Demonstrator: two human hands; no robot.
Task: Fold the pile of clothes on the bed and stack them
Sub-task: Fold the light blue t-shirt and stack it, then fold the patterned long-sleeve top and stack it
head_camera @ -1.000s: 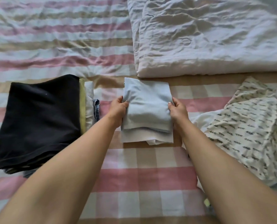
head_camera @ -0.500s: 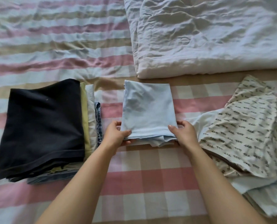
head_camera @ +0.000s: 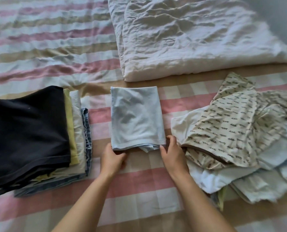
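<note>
A folded light-blue garment lies flat in the middle of the striped bed. My left hand is at its near left corner, fingers curled under the fabric edge. My right hand grips the near right corner, thumb on top. To the left stands a stack of folded clothes with a black garment on top. On the right lies the unfolded pile, topped by a cream patterned garment.
A rumpled white quilt lies folded at the back right of the bed. Pink, white and tan striped sheet shows in front of my arms and at the back left.
My hands slid from the garment's sides down to its near corners. The white lower layer that stuck out at the near edge is now mostly under the blue top layer.
</note>
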